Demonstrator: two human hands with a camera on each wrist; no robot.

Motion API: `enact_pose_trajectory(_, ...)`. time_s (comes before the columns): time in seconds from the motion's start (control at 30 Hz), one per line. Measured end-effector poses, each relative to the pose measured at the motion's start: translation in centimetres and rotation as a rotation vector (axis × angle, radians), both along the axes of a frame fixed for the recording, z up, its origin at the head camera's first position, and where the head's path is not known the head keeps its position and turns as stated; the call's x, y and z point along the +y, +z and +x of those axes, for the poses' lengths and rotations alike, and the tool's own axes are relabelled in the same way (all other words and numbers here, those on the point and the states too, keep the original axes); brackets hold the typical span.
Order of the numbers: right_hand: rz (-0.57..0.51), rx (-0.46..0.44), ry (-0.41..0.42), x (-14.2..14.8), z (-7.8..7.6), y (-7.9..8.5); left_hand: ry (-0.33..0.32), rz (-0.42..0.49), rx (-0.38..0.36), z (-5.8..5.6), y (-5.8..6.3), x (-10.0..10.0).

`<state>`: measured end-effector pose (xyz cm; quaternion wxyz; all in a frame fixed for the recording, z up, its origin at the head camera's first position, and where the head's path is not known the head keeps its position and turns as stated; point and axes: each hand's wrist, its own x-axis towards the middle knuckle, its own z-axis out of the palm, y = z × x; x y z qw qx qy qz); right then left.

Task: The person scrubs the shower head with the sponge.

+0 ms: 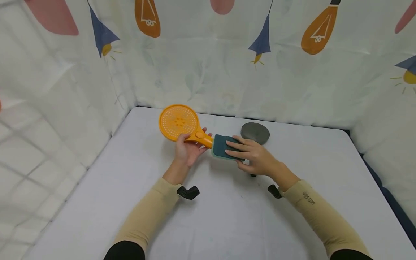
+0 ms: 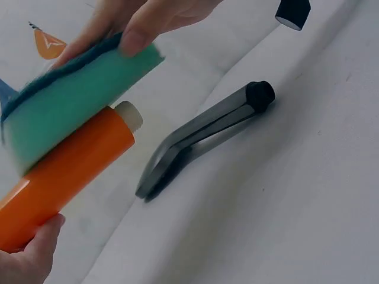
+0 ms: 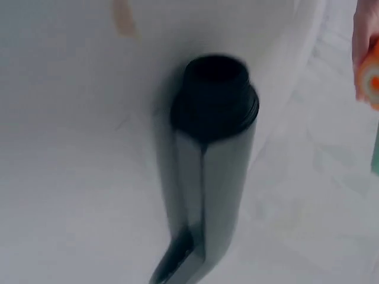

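Observation:
My left hand (image 1: 187, 152) grips an orange shower head (image 1: 179, 121) near the neck, holding it above the table with its perforated round face up. In my right hand (image 1: 262, 159) is a scouring sponge (image 1: 221, 145), dark green on one side and light green on the other. Its light side lies along the orange handle (image 2: 71, 171), close to the pale threaded end (image 2: 128, 115) in the left wrist view. Behind the right hand a grey shower head (image 1: 255, 133) lies on the table; its black threaded end (image 3: 216, 106) shows in the right wrist view.
A white-covered table (image 1: 214, 224) extends under both arms. Behind it hangs a white curtain (image 1: 208, 72) printed with lamps and bulbs, and another curtain (image 1: 42, 108) runs along the left. Black wrist cameras (image 1: 188, 193) sit on both sleeves.

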<state>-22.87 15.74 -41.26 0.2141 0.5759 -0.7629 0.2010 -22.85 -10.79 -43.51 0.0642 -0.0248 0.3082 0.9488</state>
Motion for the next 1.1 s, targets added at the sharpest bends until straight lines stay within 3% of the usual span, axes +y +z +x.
enact_pose_trajectory(0.23,0.023,0.018,-0.086,-2.6,0.1,0.3,-0.053,-0.114,-0.005,0.3,-0.4,1.8)
enact_pose_trajectory(0.63,0.048,-0.057,-0.006,0.8,0.7,0.3,-0.022,-0.006,0.067,0.0,0.2,-0.7)
enact_pose_trajectory(0.93,-0.002,0.008,-0.078,-3.1,0.1,0.0,-0.083,-0.095,0.021,0.7,-0.6,1.1)
enact_pose_trajectory(1.1,0.006,-0.017,-0.025,-2.2,0.3,0.0,-0.063,-0.105,0.027,0.7,0.0,0.4)
